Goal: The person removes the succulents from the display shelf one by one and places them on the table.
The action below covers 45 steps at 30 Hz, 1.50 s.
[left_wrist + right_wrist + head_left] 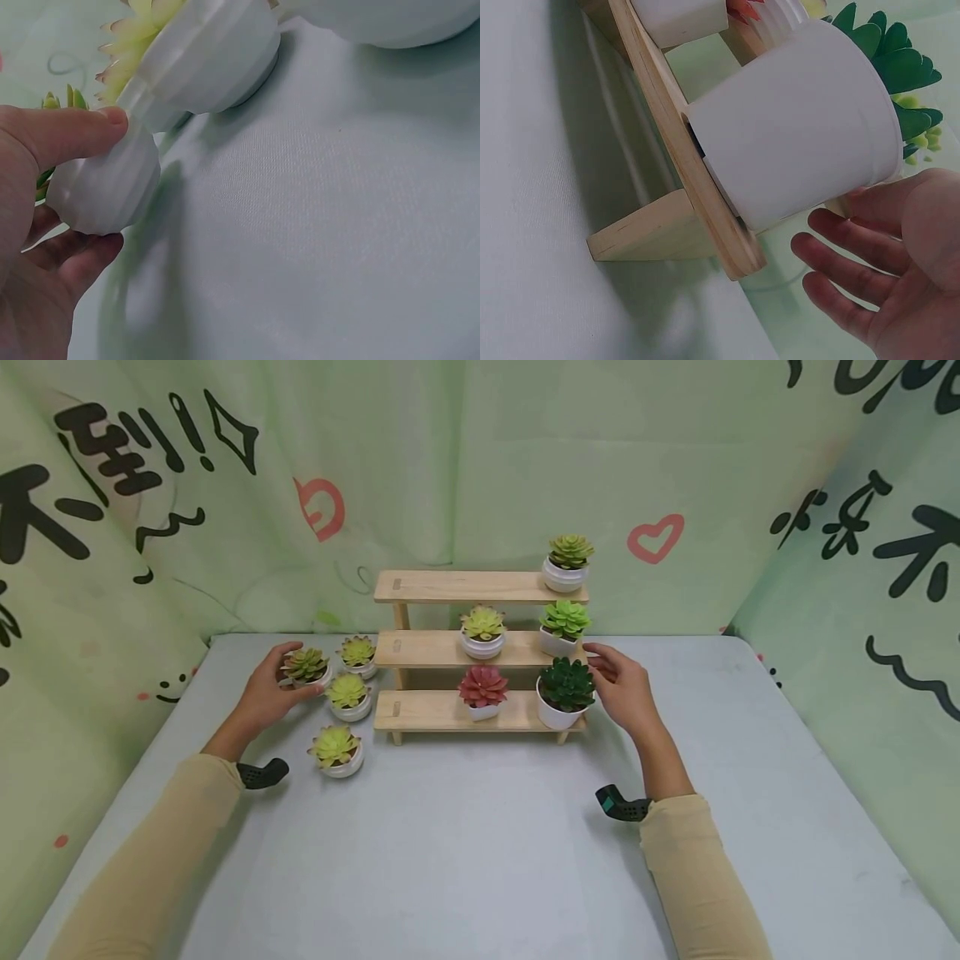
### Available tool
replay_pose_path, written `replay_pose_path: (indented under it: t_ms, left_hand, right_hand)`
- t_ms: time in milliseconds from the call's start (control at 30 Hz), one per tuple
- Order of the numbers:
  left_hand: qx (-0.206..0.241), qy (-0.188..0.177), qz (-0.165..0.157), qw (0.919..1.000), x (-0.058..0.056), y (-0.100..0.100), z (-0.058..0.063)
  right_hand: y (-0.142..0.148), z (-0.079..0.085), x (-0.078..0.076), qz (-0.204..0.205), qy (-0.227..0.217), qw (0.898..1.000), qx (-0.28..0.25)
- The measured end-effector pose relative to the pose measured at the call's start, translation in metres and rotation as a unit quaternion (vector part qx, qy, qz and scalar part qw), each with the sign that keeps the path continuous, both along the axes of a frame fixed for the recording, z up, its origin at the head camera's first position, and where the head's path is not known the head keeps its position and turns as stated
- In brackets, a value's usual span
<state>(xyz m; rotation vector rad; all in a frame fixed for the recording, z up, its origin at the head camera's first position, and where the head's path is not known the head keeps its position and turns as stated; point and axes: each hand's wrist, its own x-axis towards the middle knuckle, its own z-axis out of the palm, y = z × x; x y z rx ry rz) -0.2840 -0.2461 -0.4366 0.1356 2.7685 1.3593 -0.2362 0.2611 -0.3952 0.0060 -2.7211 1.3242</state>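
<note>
My left hand (262,693) grips a small potted succulent (305,667) at the table's back left. In the left wrist view its ribbed white pot (109,184) sits between thumb and fingers; whether it touches the table, I cannot tell. My right hand (624,687) is at the right end of a three-tier wooden shelf (427,714), fingers loosely bent and holding nothing. Right beside it, a dark green succulent (567,685) in a white pot (802,124) stands on the bottom tier. Contact between this hand and the shelf or pot is unclear.
Three yellow-green succulents, one at the front (335,747), stand left of the shelf. A red succulent (483,687) shares the bottom tier. Above are a yellow-green one (483,625), a bright green one (565,621) and a top-tier one (568,553). A printed curtain (525,468) hangs behind.
</note>
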Motion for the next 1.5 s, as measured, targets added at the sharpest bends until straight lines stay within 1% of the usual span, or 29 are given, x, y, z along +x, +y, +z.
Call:
replay_pose_path:
  t_ms: [367,600,900,1133,1367,1500]
  left_hand:
    - [-0.006,-0.003,0.0,1.0,-0.001,-0.001,-0.003]
    - [-0.03,-0.015,0.001,0.9994,0.0,-0.001,-0.003]
    - [-0.029,-0.016,-0.005,0.9994,-0.002,0.0,-0.001]
    - [-0.032,-0.017,-0.01,0.9993,-0.001,-0.001,0.0]
    - [-0.042,-0.027,-0.009,0.9987,-0.001,-0.001,0.004]
    - [-0.04,-0.016,-0.016,0.999,0.001,0.0,0.009]
  right_hand:
    - [0.0,0.0,0.0,0.006,0.006,1.0,-0.001]
    - [0.0,0.001,0.0,0.005,0.001,1.0,0.0]
    - [0.0,0.002,-0.001,0.005,0.006,1.0,0.001]
    - [-0.001,0.002,0.001,0.004,0.004,1.0,0.003]
    - [0.0,0.002,0.001,0.003,0.001,1.0,0.003]
    - [0.0,0.002,0.001,0.005,0.005,1.0,0.003]
